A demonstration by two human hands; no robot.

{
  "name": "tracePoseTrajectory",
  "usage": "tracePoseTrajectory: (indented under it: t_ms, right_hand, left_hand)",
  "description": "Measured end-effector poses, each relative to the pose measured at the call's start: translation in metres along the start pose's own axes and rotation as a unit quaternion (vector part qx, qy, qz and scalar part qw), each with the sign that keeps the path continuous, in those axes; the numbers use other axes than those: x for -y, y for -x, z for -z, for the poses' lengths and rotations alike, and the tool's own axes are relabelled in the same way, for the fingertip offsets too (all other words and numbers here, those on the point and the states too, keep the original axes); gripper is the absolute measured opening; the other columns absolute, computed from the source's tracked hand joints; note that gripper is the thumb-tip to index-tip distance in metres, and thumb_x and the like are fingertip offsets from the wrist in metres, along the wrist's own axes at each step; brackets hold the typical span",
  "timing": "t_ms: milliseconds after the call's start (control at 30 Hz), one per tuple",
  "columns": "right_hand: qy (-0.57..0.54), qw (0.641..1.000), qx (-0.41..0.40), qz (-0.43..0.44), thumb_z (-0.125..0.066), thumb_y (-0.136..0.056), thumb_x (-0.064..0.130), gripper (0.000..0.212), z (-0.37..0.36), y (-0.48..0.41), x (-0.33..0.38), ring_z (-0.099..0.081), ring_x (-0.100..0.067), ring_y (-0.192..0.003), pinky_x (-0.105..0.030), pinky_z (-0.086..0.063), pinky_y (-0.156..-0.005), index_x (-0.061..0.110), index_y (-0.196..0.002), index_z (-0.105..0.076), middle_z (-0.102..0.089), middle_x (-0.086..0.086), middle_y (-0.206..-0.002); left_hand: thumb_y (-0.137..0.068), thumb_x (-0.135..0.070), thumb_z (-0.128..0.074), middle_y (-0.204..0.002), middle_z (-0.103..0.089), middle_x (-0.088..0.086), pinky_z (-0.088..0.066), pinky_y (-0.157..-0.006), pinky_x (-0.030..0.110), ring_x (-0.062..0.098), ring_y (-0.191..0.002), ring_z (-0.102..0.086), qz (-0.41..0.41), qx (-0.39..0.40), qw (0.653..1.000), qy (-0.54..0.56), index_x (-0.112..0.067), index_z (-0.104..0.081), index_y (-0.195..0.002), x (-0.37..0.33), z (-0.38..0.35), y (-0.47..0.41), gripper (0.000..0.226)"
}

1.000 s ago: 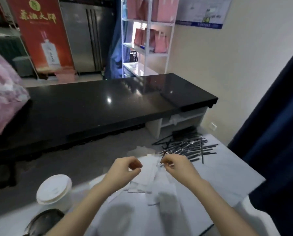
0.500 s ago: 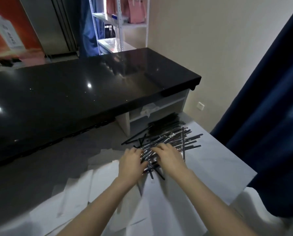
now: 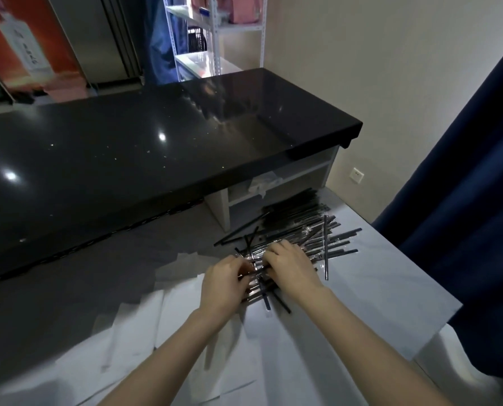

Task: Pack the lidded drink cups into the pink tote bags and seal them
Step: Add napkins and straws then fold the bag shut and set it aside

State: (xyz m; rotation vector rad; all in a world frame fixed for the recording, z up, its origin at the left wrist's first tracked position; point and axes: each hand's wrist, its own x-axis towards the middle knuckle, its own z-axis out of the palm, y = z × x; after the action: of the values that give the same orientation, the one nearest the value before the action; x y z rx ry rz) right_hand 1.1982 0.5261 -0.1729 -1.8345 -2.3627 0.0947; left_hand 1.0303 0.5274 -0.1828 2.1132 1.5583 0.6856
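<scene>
A loose pile of black wrapped straws [image 3: 311,230] lies on the white work table [image 3: 376,294]. Both hands sit on the near end of that pile. My left hand [image 3: 225,284] has its fingers curled down among the straws and seems to pinch some of them. My right hand [image 3: 291,268] lies over the pile with its fingers bent onto the straws. Flat white paper sheets [image 3: 185,347] are spread on the table under my forearms. Pink tote bags [image 3: 243,10] stand far off on a white shelf unit. No drink cup is in view.
A long glossy black counter [image 3: 156,148] runs across behind the table, with a white open cabinet [image 3: 276,189] under its right end. A dark blue curtain [image 3: 464,200] hangs at the right. A red poster [image 3: 24,45] stands at the far left.
The view swung right and down, so the lidded cup and pink bag left the frame. Both hands moved from the paper sheets forward onto the straw pile and stay there.
</scene>
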Motion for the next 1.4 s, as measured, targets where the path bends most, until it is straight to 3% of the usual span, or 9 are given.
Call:
tracePoseTrajectory:
  t_ms: [100, 167, 267, 367, 567, 833, 1100, 1233, 1400]
  right_hand:
    - [-0.038, 0.999, -0.027, 0.001, -0.064, -0.081, 0.018, 0.012, 0.012, 0.004, 0.008, -0.057, -0.029, -0.096, -0.037, -0.039, -0.081, 0.016, -0.092, -0.068, -0.070, -0.004, -0.091]
    - [-0.049, 0.998, -0.036, 0.013, -0.063, -0.083, 0.021, 0.016, 0.023, 0.006, 0.017, -0.056, -0.027, -0.098, -0.036, -0.037, -0.083, 0.019, -0.098, -0.067, -0.070, -0.001, -0.095]
    - [-0.093, 0.993, -0.061, 0.037, -0.066, -0.086, 0.026, 0.024, 0.048, 0.008, 0.040, -0.057, -0.022, -0.098, -0.033, -0.037, -0.087, 0.020, -0.109, -0.066, -0.067, 0.002, -0.101]
    - [-0.135, 0.985, -0.078, 0.077, -0.066, -0.088, 0.025, 0.023, 0.076, 0.010, 0.075, -0.059, -0.017, -0.096, -0.032, -0.041, -0.087, 0.020, -0.111, -0.068, -0.068, 0.003, -0.101]
    - [-0.098, 0.978, -0.074, 0.170, -0.059, -0.093, 0.022, 0.020, 0.116, 0.005, 0.165, -0.057, -0.015, -0.099, -0.024, -0.034, -0.083, 0.022, -0.109, -0.070, -0.066, 0.004, -0.106]
    - [-0.165, 0.944, -0.085, 0.272, -0.066, -0.088, 0.011, 0.017, 0.143, 0.004, 0.350, -0.060, -0.016, -0.092, -0.037, -0.048, -0.085, 0.018, -0.101, -0.074, -0.065, 0.003, -0.099]
    - [-0.193, 0.888, -0.102, 0.406, -0.064, -0.087, 0.008, 0.024, 0.140, 0.022, 0.584, -0.058, -0.021, -0.094, -0.037, -0.047, -0.083, 0.018, -0.107, -0.071, -0.066, 0.001, -0.101]
    - [-0.197, 0.872, -0.091, 0.438, -0.064, -0.086, 0.008, 0.024, 0.130, 0.033, 0.682, -0.057, -0.022, -0.098, -0.036, -0.047, -0.079, 0.016, -0.107, -0.072, -0.064, 0.001, -0.104]
    - [-0.243, 0.856, -0.090, 0.448, -0.065, -0.080, -0.001, 0.027, 0.120, 0.044, 0.757, -0.061, -0.023, -0.092, -0.041, -0.052, -0.076, 0.015, -0.099, -0.074, -0.065, 0.000, -0.097]
  left_hand:
    - [-0.074, -0.006, -0.066, -0.085, -0.061, -0.005, -0.049, -0.070, 0.034, 0.015, -0.080, -0.061, -0.010, 0.009, 0.999, 0.040, -0.021, -0.069, -0.086, -0.001, 0.018, 0.005, 0.020]
    - [-0.072, 0.000, -0.069, -0.084, -0.062, -0.002, -0.051, -0.074, 0.035, 0.014, -0.077, -0.061, -0.029, -0.002, 0.997, 0.071, -0.016, -0.071, -0.086, 0.001, 0.036, 0.010, 0.021]
    - [-0.069, 0.002, -0.074, -0.080, -0.061, -0.008, -0.049, -0.070, 0.023, 0.005, -0.073, -0.059, -0.048, -0.037, 0.994, 0.085, -0.017, -0.072, -0.083, 0.005, 0.075, 0.021, 0.023]
    - [-0.067, 0.002, -0.078, -0.079, -0.062, -0.008, -0.045, -0.068, 0.013, 0.005, -0.075, -0.060, -0.048, -0.069, 0.991, 0.107, -0.018, -0.072, -0.080, 0.014, 0.120, 0.038, 0.024]
    - [-0.071, -0.011, -0.083, -0.082, -0.065, -0.009, -0.054, -0.071, 0.023, 0.007, -0.078, -0.064, -0.043, -0.104, 0.986, 0.120, -0.022, -0.071, -0.084, 0.049, 0.203, 0.101, 0.021]
    - [-0.075, -0.008, -0.077, -0.085, -0.068, -0.017, -0.049, -0.075, 0.014, 0.003, -0.083, -0.066, 0.015, -0.246, 0.961, 0.122, -0.030, -0.070, -0.087, 0.123, 0.328, 0.227, 0.026]
    - [-0.074, 0.000, -0.078, -0.081, -0.070, -0.010, -0.051, -0.073, 0.015, 0.003, -0.078, -0.066, 0.078, -0.395, 0.915, 0.031, -0.017, -0.073, -0.084, 0.201, 0.472, 0.387, 0.021]
    - [-0.075, -0.004, -0.080, -0.084, -0.070, -0.013, -0.050, -0.074, 0.013, 0.001, -0.082, -0.067, 0.103, -0.431, 0.896, 0.022, -0.020, -0.072, -0.089, 0.232, 0.521, 0.460, 0.022]
    - [-0.073, -0.018, -0.082, -0.098, -0.066, -0.015, -0.050, -0.075, 0.014, 0.003, -0.090, -0.064, 0.162, -0.473, 0.866, 0.012, -0.033, -0.063, -0.105, 0.276, 0.549, 0.530, 0.040]
